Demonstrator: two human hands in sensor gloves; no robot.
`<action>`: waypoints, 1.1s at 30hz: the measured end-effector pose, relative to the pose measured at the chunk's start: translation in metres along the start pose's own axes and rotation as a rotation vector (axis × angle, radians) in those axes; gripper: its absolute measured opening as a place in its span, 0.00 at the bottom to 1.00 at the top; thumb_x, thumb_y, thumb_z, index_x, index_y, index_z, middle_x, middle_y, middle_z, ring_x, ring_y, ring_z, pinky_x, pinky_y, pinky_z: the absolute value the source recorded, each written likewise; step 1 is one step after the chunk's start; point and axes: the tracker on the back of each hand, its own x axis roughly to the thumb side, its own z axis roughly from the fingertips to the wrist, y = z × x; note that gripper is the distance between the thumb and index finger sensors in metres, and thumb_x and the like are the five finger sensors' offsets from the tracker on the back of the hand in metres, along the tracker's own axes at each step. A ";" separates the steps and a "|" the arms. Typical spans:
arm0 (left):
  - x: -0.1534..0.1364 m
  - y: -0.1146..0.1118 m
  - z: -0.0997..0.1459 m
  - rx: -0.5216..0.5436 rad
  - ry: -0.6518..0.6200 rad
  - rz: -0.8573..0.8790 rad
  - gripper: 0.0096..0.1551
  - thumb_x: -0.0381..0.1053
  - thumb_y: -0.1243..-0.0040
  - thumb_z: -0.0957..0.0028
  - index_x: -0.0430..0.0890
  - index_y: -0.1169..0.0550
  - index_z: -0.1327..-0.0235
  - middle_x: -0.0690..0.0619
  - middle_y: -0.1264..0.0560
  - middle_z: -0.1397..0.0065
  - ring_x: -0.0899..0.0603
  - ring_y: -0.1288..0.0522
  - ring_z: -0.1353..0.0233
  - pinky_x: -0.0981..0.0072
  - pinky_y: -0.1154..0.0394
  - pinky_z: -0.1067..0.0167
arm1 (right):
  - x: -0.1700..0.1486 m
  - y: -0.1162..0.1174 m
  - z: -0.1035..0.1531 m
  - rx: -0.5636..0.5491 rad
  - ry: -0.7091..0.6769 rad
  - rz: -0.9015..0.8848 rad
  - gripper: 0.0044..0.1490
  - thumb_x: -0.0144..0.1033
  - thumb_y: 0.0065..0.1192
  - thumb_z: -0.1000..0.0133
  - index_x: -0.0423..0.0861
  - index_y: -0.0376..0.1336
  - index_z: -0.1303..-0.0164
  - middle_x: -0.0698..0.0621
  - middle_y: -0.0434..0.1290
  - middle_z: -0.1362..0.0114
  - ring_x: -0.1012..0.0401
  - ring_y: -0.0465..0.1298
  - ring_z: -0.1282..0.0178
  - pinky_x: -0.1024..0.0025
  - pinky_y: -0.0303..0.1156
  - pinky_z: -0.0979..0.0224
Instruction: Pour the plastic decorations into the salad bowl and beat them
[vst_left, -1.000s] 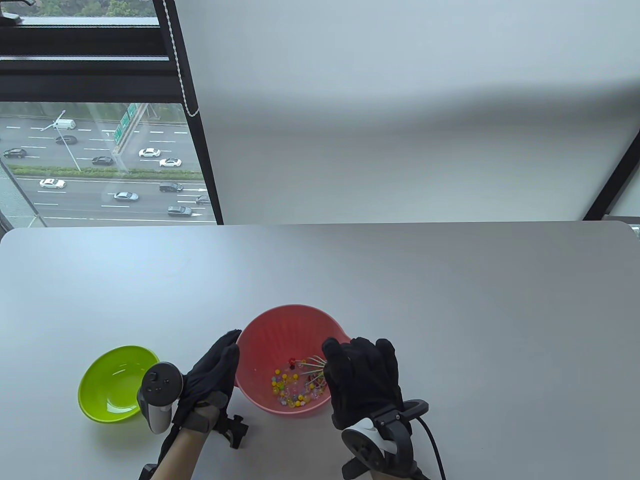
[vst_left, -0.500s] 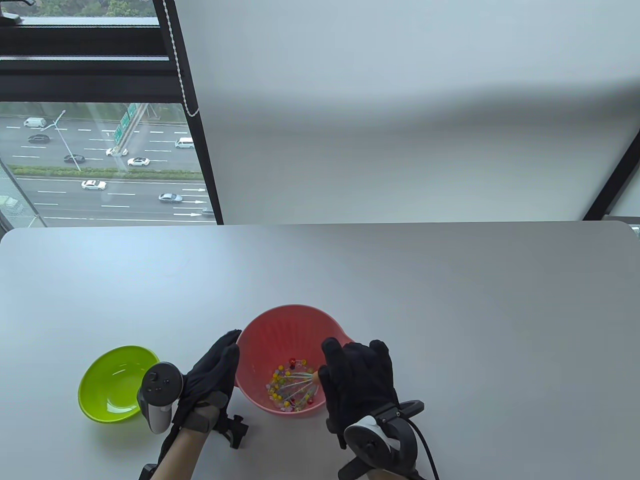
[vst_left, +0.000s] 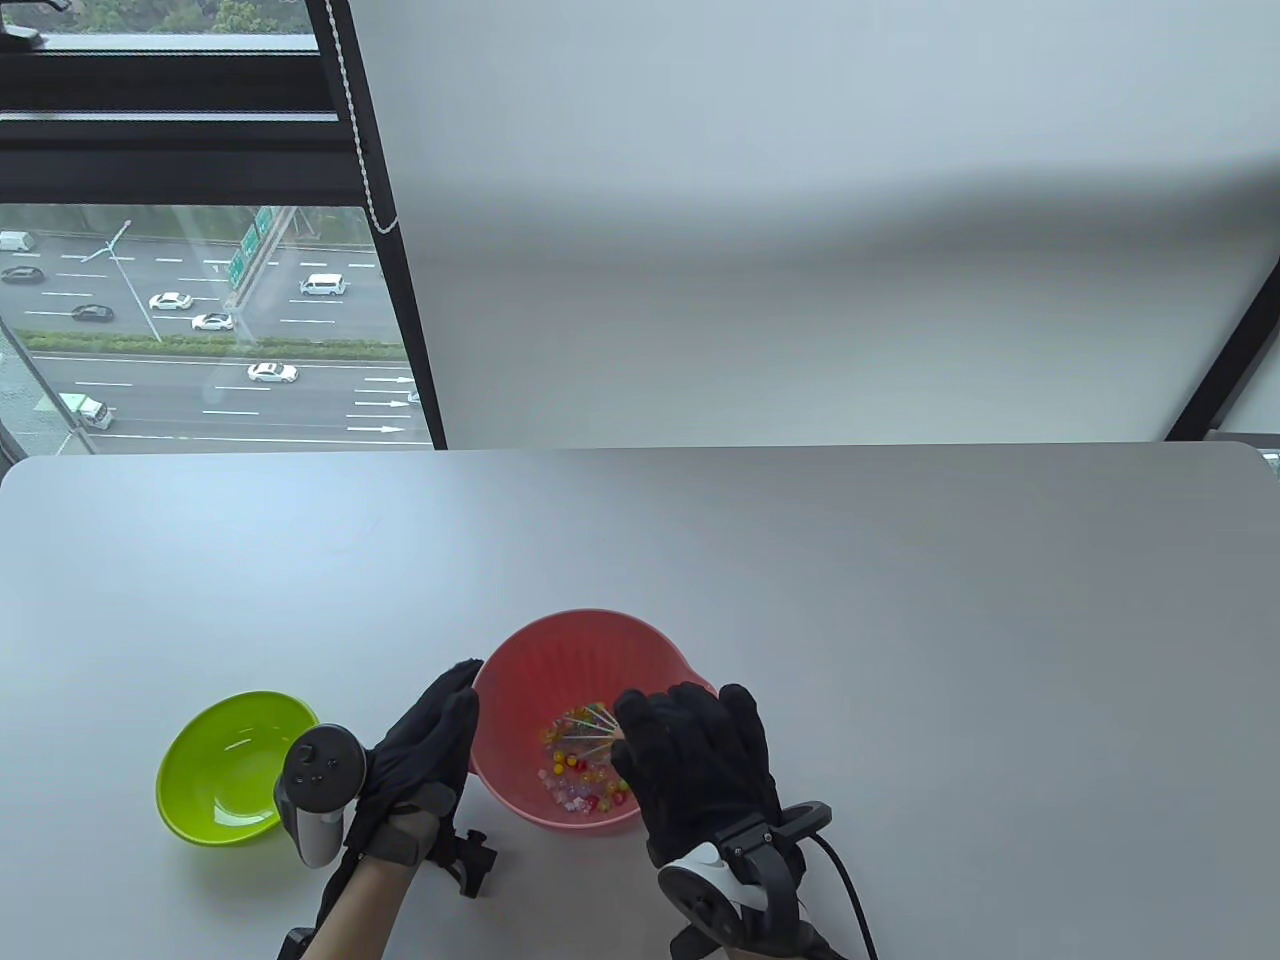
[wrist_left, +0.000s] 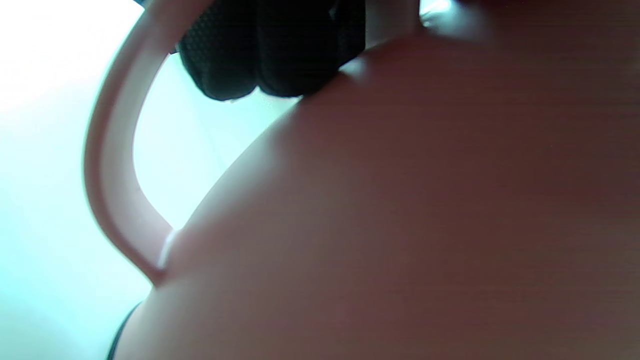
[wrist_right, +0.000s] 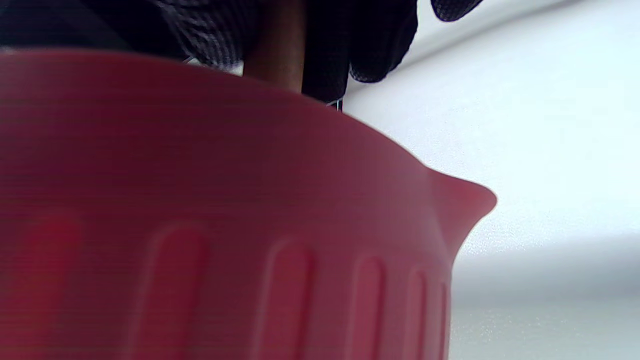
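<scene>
A pink salad bowl (vst_left: 577, 652) stands near the table's front edge, with several small coloured plastic decorations (vst_left: 578, 783) on its bottom. My left hand (vst_left: 428, 738) lies with straight fingers against the bowl's left outer wall; the left wrist view shows the fingertips (wrist_left: 270, 55) on the pink wall (wrist_left: 410, 210) beside the bowl's loop handle (wrist_left: 111, 165). My right hand (vst_left: 692, 757) hovers over the bowl's right rim and grips a whisk, whose wires (vst_left: 585, 730) reach into the bowl. In the right wrist view the brown whisk handle (wrist_right: 276, 47) sits between the fingers (wrist_right: 372, 45), behind the bowl (wrist_right: 225, 225).
An empty green bowl (vst_left: 200, 800) sits left of my left hand. The bowl's pouring spout (wrist_right: 470, 200) points right over the white table (vst_left: 900, 620). A window and a grey wall lie beyond the table's far edge.
My right hand has moved left over the bowl, sweeping the whisk wires from the right side round to the middle and stirring the decorations. The left hand has stayed put.
</scene>
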 end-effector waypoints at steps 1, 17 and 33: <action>0.000 0.000 0.000 0.000 0.000 0.000 0.39 0.72 0.57 0.39 0.46 0.29 0.26 0.50 0.23 0.45 0.35 0.25 0.38 0.35 0.43 0.26 | -0.001 -0.001 0.000 -0.002 0.002 0.004 0.38 0.57 0.55 0.35 0.64 0.45 0.18 0.62 0.68 0.27 0.56 0.65 0.23 0.47 0.50 0.16; 0.000 0.000 0.000 0.000 0.000 0.000 0.39 0.71 0.57 0.39 0.46 0.29 0.26 0.50 0.23 0.45 0.35 0.25 0.38 0.35 0.43 0.26 | -0.019 -0.014 -0.005 -0.050 0.118 -0.099 0.35 0.58 0.46 0.34 0.60 0.47 0.17 0.61 0.72 0.40 0.55 0.68 0.30 0.47 0.50 0.16; 0.000 0.000 0.000 0.000 0.000 0.001 0.40 0.71 0.56 0.39 0.46 0.29 0.26 0.50 0.23 0.45 0.35 0.25 0.38 0.35 0.43 0.27 | -0.003 -0.001 0.000 -0.026 0.072 -0.085 0.44 0.59 0.62 0.38 0.57 0.47 0.17 0.62 0.73 0.31 0.57 0.67 0.25 0.49 0.52 0.16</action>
